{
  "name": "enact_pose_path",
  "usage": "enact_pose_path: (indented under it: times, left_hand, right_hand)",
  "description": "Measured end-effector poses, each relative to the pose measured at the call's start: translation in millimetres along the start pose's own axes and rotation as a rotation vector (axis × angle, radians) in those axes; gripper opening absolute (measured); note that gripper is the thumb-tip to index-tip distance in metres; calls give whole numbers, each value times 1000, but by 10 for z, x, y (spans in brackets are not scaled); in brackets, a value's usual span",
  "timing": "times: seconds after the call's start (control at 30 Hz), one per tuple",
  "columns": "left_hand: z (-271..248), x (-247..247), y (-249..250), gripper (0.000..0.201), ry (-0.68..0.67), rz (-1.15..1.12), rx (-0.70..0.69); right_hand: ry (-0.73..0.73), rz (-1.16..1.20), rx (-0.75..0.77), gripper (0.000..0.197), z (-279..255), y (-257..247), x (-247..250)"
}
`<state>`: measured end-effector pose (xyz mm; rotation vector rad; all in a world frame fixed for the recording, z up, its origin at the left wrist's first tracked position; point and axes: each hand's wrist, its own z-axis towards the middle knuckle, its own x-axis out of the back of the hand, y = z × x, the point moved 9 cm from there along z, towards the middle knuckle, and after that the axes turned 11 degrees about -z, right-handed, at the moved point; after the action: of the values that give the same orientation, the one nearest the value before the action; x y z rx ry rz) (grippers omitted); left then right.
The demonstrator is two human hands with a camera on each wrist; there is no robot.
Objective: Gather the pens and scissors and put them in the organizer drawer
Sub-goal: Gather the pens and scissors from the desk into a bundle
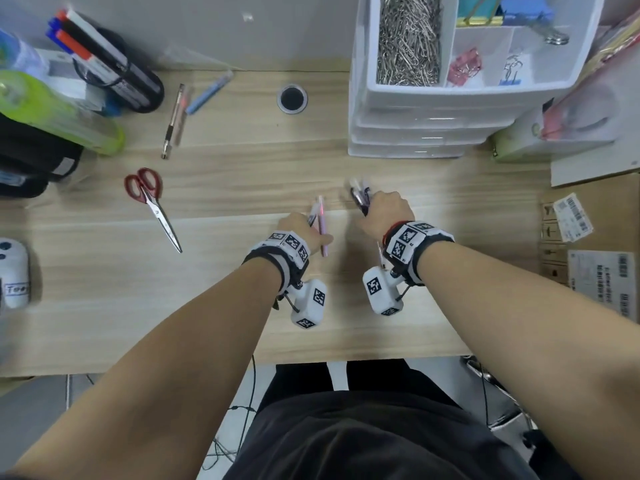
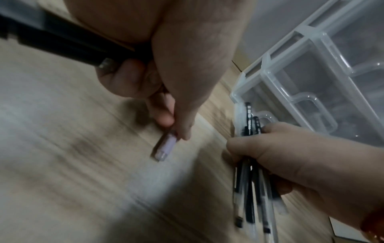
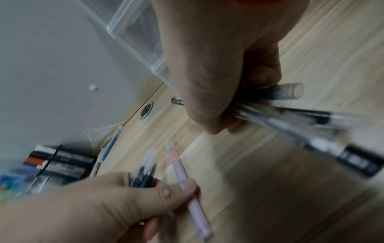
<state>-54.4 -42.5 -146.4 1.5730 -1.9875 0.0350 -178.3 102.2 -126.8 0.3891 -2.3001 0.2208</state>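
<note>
Both forearms reach in from 6 o'clock over the near tabletop [image 1: 221,327] edge. Left hand [image 1: 298,230] grip wrapped round a lilac pen [image 1: 322,230] plus a few dark-tipped pens [image 3: 145,174]. Right hand [image 1: 388,213] just beside it, at its 3 o'clock, grip fisted on a bundle of clear-barrel black pens [image 3: 295,118]. Neither load is in a drawer yet.

Progress, as a judgement: gathering is partway, nothing stowed. Red-handled scissors [image 1: 152,206] lie untouched at 10 o'clock, well apart from the hands. Further out at 11 o'clock a brown pen [image 1: 173,123] and a blue pen [image 1: 207,93] lie loose, near a black cup of markers [image 1: 114,71].

Clear plastic drawer organizer [image 1: 415,133] sits at 1 o'clock, front drawers look closed, top tray holding paper clips [image 1: 408,39]. A drawer needs pulling open, and both hands are full.

Room: wide bare wood between hands and scissors. Cable grommet [image 1: 292,98] at 12 o'clock. Cardboard box [image 1: 595,244] crowds 3 o'clock, green container [image 1: 59,112] and dark case [image 1: 31,161] crowd 9 o'clock.
</note>
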Motion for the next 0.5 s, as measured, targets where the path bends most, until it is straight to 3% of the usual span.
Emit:
enact_pose_path:
  times: [0.1,0.17,0.23,0.27,0.3,0.37,0.4,0.43,0.5]
  left_hand:
    - [-52,94,-22,47,36,-266,-18]
    - [-110,154,45,77,-7,-497,-18]
    - [-166,158,143,111,-114,-780,16]
    - [-194,126,221,106,-196,-916,21]
    - [-239,119,304,89,-275,-1031,16]
    - [-264,193,321,60,-318,-1193,51]
    - [-244,253,263,55,-298,-1237,88]
    - [-233,312,186,51,-287,-1282,128]
    - [-243,451,38,38,-255,-1339,207]
  right_hand:
    - [-43,256,16,18,-11,-58,34]
    - [-50,400,102,28,-49,-260,115]
    - [-58,403,212,26,-116,-575,213]
    - [-66,372,262,21,-144,-734,245]
    - [-79,334,310,15,-173,-888,263]
    - [-111,263,402,8,-208,-1187,266]
    - [-146,246,429,4,-215,-1288,244]
    - [-178,235,457,8,-228,-1390,230]
    - [-236,213,496,35,-231,-1539,175]
